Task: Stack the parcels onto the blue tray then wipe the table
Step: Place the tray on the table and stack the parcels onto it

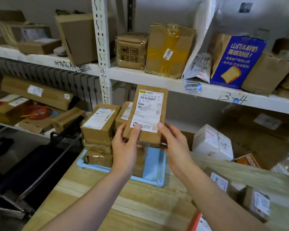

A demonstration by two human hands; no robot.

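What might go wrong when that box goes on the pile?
1. The stack on the tray is already tall and uneven. A bump from the parcel might topple it, perhaps off the table, whose edge looks close.
2. The left hand and right hand hold only the parcel's near end, so it might tip out of their grip.

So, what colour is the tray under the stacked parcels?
The tray is light blue; head view shows it.
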